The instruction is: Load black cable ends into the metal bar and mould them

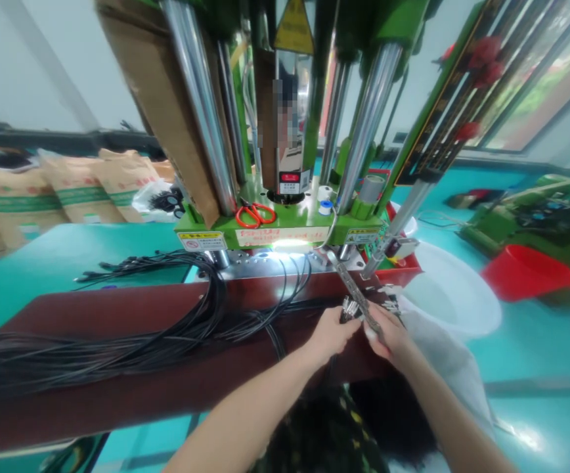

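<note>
My left hand [333, 332] is closed round a small bunch of cable ends with silver metal tips [349, 309], just above the brown bench. A narrow metal bar [348, 281] with a row of notches slants up from my right hand [389, 334], whose fingers are wrapped round its lower end. Both hands are close together, and the bar passes right beside the cable tips. The far end of the bar reaches the front edge of the press bed. Black cables [285, 305] run from the lit press bed across the bench; their exact path near my left hand is unclear.
A green press [314, 226] with steel columns stands ahead, red-handled scissors [255, 214] on its plate. A thick black cable bundle [117, 355] covers the brown bench [132, 410] at left. At right are a white basin [484, 295], a red bucket [526, 272] and a red tray [403, 272].
</note>
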`<state>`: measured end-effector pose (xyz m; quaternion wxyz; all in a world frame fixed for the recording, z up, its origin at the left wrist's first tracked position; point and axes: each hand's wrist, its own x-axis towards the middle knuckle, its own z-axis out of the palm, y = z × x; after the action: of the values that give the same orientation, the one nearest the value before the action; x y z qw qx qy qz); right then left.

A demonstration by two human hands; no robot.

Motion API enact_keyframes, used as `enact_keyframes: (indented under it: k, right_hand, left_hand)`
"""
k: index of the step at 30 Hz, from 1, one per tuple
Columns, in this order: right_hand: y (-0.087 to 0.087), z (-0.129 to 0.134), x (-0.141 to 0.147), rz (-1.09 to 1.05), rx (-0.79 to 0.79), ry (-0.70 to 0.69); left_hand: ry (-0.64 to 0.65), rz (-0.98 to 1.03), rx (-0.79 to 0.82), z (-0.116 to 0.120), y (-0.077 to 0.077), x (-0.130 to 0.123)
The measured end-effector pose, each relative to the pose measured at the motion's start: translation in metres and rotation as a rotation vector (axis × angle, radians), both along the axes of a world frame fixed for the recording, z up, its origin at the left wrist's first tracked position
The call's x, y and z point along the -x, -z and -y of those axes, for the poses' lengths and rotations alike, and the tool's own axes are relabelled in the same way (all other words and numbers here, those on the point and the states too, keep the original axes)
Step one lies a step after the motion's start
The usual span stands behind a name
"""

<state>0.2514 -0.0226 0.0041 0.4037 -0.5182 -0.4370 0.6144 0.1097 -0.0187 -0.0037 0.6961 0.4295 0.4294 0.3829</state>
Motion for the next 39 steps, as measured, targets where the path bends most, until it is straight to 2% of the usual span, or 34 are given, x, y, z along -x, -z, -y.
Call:
enact_keyframes:
  k: [3, 7, 13, 16, 22, 29, 39]
  right_hand:
    - [0.005, 0.0, 0.003, -0.042, -0.035, 0.056]
    - [0.01, 0.001, 0.002, -0.021, -0.059, 0.066]
    - [0.009, 0.009, 0.008, 0.188, -0.124, 0.087]
    - [0.008, 0.01, 0.009, 0.179, -0.109, 0.086]
    - [0.011, 0.008, 0.004, 0.014, -0.109, 0.14]
    - [0.013, 0.004, -0.001, -0.024, -0.079, 0.092]
    - [0.013, 0.006, 0.0, 0.129, -0.069, -0.026]
  left_hand:
    - [0.026, -0.06, -0.033, 0.0, 0.003, -0.002]
    - [0.035, -0.115, -0.047, -0.001, 0.01, -0.003]
    - [-0.004, -0.161, -0.096, 0.001, 0.016, -0.001]
    - [-0.02, -0.136, -0.132, 0.003, 0.014, 0.001]
    - [-0.221, -0.08, -0.115, 0.0, 0.009, 0.004]
    - [-0.132, -0.183, -0.19, -0.004, 0.016, 0.0]
    - [-0.083, -0.114, -0.03, -0.002, 0.01, 0.007]
